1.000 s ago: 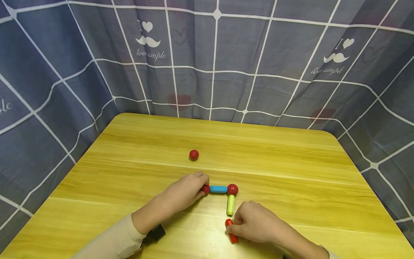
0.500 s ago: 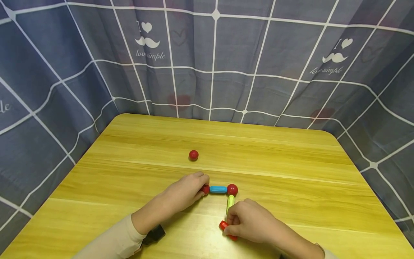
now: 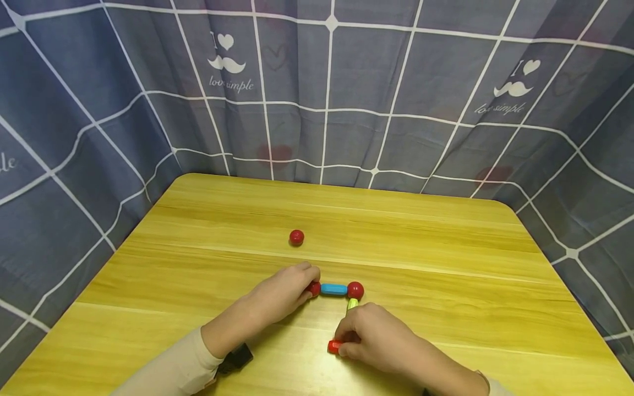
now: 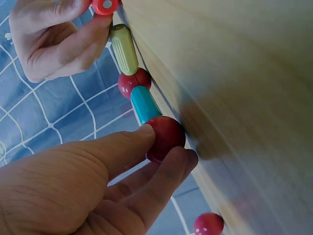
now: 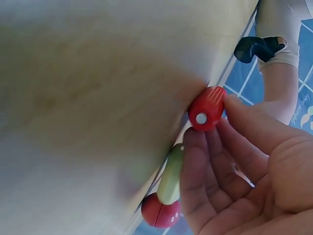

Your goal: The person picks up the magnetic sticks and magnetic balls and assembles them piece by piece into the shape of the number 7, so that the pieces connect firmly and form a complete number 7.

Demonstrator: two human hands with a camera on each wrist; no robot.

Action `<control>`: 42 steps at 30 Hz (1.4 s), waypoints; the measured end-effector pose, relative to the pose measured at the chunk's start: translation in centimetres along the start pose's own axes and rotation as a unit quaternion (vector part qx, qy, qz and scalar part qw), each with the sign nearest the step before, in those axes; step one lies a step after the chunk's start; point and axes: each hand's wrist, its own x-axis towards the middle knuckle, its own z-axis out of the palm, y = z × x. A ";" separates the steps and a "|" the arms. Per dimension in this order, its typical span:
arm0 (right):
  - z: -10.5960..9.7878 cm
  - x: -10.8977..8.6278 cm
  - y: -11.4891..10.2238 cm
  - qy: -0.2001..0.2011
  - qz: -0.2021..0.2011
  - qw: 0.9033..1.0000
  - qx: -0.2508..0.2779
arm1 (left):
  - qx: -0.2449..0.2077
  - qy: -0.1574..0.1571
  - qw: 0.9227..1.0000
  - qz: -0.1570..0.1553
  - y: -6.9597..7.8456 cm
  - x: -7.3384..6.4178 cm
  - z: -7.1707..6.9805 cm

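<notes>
My left hand (image 3: 284, 290) pinches a dark red ball (image 4: 167, 138) between thumb and fingers at the left end of a blue ribbed rod (image 3: 334, 289). A second red ball (image 3: 355, 290) joins that rod's right end. From it a yellow-green rod (image 4: 124, 49) runs toward me, mostly covered by my right hand (image 3: 376, 338) in the head view. My right hand pinches a short red rod (image 5: 207, 108) with a round silvery spot on its end. The red rod lies crosswise near the yellow-green rod's near end; whether they touch I cannot tell.
A loose red ball (image 3: 296, 237) sits farther back on the wood-grain table (image 3: 426, 236). A blue-grey checked curtain (image 3: 366, 71) hangs behind the table and along both sides. A black band (image 3: 236, 358) is on my left wrist.
My right hand has shifted left and swung the red rod from nearly in line with the yellow-green rod to crosswise. My left hand stays on its ball.
</notes>
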 end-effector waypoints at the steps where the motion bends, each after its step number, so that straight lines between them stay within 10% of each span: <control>1: -0.2 0.0 0.1 0.005 -0.006 1.000 0.000 | 0.001 0.001 1.000 0.000 0.0 0.0 0.0; 9: -2.0 0.4 2.2 0.092 -0.084 0.991 -0.044 | 0.003 -0.003 1.000 0.000 0.0 0.0 -0.1; 20: -2.1 0.9 3.6 0.017 -0.147 0.981 -0.127 | 0.075 0.033 0.996 0.018 2.4 -0.5 -1.1; 30: -2.3 1.3 3.6 -0.013 -0.159 0.977 -0.140 | -0.071 -0.068 0.995 0.031 5.2 -1.1 0.4; 42: -2.4 1.6 3.8 -0.033 -0.178 0.971 -0.154 | -0.030 -0.129 0.991 0.031 5.8 -1.3 1.8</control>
